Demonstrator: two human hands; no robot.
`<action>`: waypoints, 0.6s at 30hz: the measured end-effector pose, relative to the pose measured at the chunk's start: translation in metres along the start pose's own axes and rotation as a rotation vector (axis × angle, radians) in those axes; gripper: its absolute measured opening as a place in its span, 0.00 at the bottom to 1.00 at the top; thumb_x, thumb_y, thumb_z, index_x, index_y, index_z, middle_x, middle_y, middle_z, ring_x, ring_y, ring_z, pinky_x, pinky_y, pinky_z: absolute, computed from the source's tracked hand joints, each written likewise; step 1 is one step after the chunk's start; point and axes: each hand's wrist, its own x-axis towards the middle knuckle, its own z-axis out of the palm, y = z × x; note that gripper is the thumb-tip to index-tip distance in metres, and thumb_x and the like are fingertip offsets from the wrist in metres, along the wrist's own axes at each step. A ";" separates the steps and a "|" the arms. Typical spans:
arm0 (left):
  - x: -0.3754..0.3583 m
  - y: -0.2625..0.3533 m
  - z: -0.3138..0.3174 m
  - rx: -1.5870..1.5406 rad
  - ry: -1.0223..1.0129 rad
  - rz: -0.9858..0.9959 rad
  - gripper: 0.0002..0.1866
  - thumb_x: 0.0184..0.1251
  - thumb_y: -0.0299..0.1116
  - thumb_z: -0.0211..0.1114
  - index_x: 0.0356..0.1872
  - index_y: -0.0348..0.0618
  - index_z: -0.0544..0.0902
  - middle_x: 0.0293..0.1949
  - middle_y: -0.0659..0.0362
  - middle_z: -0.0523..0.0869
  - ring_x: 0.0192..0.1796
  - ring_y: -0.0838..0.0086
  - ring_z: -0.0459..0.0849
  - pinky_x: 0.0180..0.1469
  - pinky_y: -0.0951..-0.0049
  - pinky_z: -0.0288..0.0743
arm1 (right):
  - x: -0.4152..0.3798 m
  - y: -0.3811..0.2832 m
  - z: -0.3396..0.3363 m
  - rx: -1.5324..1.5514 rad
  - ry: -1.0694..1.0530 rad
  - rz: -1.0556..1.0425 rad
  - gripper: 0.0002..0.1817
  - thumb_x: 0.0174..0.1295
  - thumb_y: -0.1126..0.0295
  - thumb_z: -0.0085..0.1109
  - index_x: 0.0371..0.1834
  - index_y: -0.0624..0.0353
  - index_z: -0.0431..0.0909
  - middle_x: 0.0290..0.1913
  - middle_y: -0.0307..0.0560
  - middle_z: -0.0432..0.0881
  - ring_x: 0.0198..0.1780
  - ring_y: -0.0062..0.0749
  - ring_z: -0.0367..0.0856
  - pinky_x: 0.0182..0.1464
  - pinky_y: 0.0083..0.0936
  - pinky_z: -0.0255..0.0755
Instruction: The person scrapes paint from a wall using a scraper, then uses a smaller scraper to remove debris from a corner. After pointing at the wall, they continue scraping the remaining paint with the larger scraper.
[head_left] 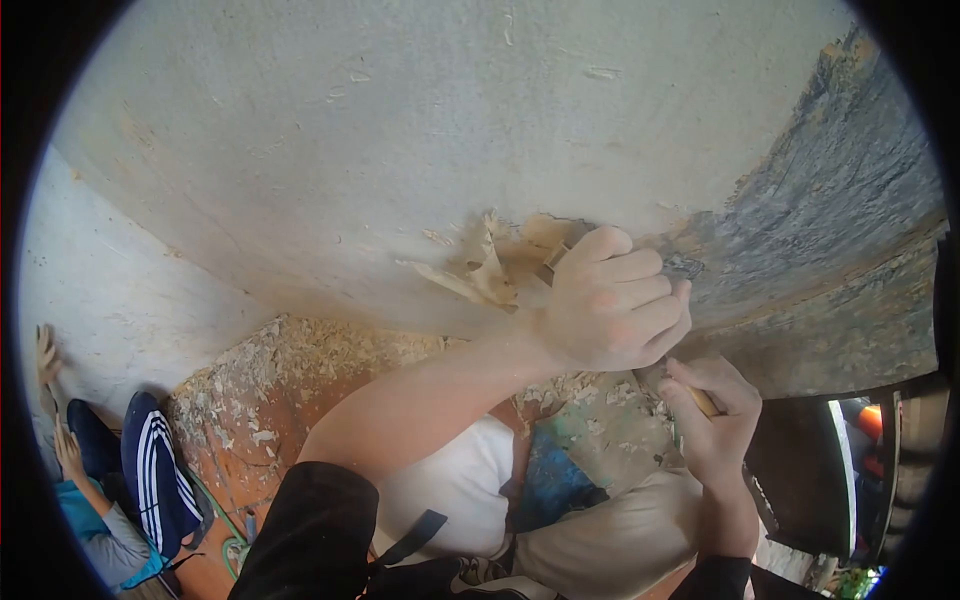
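My left hand [615, 305] is closed in a fist against the pale coated wall [400, 150]. From beneath its knuckles sticks out the flat head of a scraper [556, 262], touching the wall. Lower right, my right hand [718, 410] is wrapped round a wooden handle [706, 402]. Handle and head lie along one line, so they look like one tool, but its middle is hidden by my left hand. Beside the head, a curled strip of peeled coating [488, 272] hangs off the wall. Right of my left hand, the coating is gone and a dark rough surface [850, 150] shows.
Flakes [270, 380] lie thick on the reddish floor along the wall's foot. At far left, another person in striped trousers [160, 480] sits with a hand [47, 355] on the wall. A green hose [235, 550] lies nearby. Dark panels [800, 470] stand lower right.
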 end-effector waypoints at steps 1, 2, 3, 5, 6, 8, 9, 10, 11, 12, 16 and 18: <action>-0.001 0.001 -0.001 -0.018 -0.018 -0.009 0.18 0.47 0.21 0.67 0.08 0.51 0.68 0.11 0.69 0.68 0.16 0.77 0.65 0.28 0.73 0.50 | -0.002 -0.004 0.000 -0.015 -0.004 0.029 0.10 0.51 0.80 0.70 0.38 0.66 0.86 0.33 0.50 0.85 0.34 0.30 0.83 0.38 0.23 0.75; 0.000 0.001 -0.003 -0.026 -0.035 -0.009 0.19 0.47 0.21 0.67 0.08 0.51 0.68 0.11 0.69 0.68 0.17 0.77 0.65 0.27 0.73 0.50 | -0.001 -0.007 0.001 -0.025 -0.009 0.046 0.10 0.51 0.80 0.70 0.38 0.67 0.86 0.33 0.50 0.85 0.34 0.30 0.83 0.38 0.23 0.75; -0.001 -0.004 -0.010 -0.022 -0.037 -0.007 0.19 0.47 0.21 0.67 0.08 0.51 0.68 0.11 0.69 0.68 0.17 0.77 0.65 0.27 0.73 0.50 | 0.003 -0.008 0.008 -0.020 -0.011 0.044 0.10 0.51 0.80 0.70 0.38 0.67 0.86 0.33 0.50 0.85 0.34 0.30 0.83 0.38 0.23 0.75; -0.003 -0.013 -0.027 0.022 -0.080 0.005 0.19 0.47 0.21 0.67 0.09 0.51 0.67 0.11 0.69 0.68 0.17 0.78 0.65 0.27 0.72 0.50 | 0.011 -0.004 0.023 0.006 -0.054 -0.043 0.10 0.52 0.79 0.70 0.38 0.67 0.86 0.33 0.49 0.85 0.34 0.30 0.83 0.38 0.22 0.75; -0.004 -0.016 -0.025 0.022 -0.084 0.007 0.19 0.47 0.21 0.67 0.09 0.51 0.67 0.11 0.69 0.68 0.17 0.78 0.65 0.27 0.72 0.50 | 0.011 0.000 0.027 0.011 -0.052 -0.042 0.10 0.52 0.79 0.70 0.38 0.67 0.86 0.33 0.49 0.85 0.34 0.30 0.83 0.38 0.22 0.75; -0.009 -0.020 -0.022 0.059 -0.071 0.071 0.19 0.48 0.21 0.67 0.09 0.51 0.67 0.11 0.69 0.69 0.17 0.78 0.66 0.27 0.72 0.50 | 0.011 0.009 0.031 0.090 -0.014 -0.003 0.10 0.52 0.79 0.70 0.39 0.66 0.86 0.33 0.49 0.85 0.34 0.29 0.83 0.38 0.21 0.75; -0.008 -0.018 -0.022 0.064 -0.072 0.066 0.19 0.48 0.21 0.67 0.09 0.51 0.67 0.11 0.69 0.69 0.17 0.78 0.66 0.27 0.72 0.50 | 0.012 0.006 0.028 0.092 -0.021 -0.003 0.10 0.52 0.79 0.70 0.39 0.66 0.86 0.33 0.49 0.85 0.34 0.29 0.83 0.38 0.21 0.75; -0.007 -0.015 -0.021 0.085 -0.066 0.046 0.19 0.48 0.21 0.67 0.09 0.51 0.67 0.11 0.69 0.69 0.17 0.78 0.65 0.27 0.72 0.50 | 0.013 0.001 0.024 0.074 -0.023 0.001 0.10 0.52 0.79 0.70 0.38 0.66 0.86 0.33 0.49 0.85 0.34 0.29 0.83 0.38 0.21 0.75; -0.004 -0.014 -0.020 0.101 -0.060 0.029 0.19 0.48 0.21 0.67 0.09 0.51 0.67 0.10 0.69 0.69 0.17 0.78 0.65 0.27 0.72 0.50 | 0.013 -0.004 0.021 0.054 -0.020 0.006 0.10 0.52 0.80 0.70 0.38 0.66 0.86 0.33 0.49 0.85 0.34 0.28 0.83 0.38 0.21 0.75; -0.002 -0.010 -0.014 0.092 -0.059 0.031 0.19 0.48 0.21 0.67 0.09 0.51 0.67 0.10 0.69 0.69 0.17 0.78 0.65 0.27 0.72 0.50 | 0.010 -0.004 0.015 0.050 -0.013 0.010 0.10 0.52 0.80 0.70 0.38 0.66 0.86 0.33 0.49 0.85 0.34 0.28 0.83 0.38 0.21 0.75; 0.000 0.004 0.009 -0.015 -0.033 0.013 0.19 0.48 0.22 0.67 0.09 0.51 0.67 0.10 0.69 0.69 0.16 0.77 0.64 0.28 0.72 0.51 | -0.005 0.004 -0.008 -0.018 0.003 0.015 0.10 0.52 0.80 0.70 0.38 0.66 0.86 0.33 0.49 0.85 0.34 0.28 0.83 0.37 0.21 0.75; 0.000 0.002 0.004 -0.039 -0.077 0.008 0.19 0.48 0.22 0.67 0.09 0.51 0.68 0.10 0.68 0.69 0.16 0.77 0.63 0.29 0.72 0.51 | -0.004 0.006 -0.002 -0.014 0.014 0.027 0.10 0.51 0.80 0.70 0.38 0.66 0.86 0.33 0.49 0.85 0.34 0.28 0.83 0.37 0.21 0.75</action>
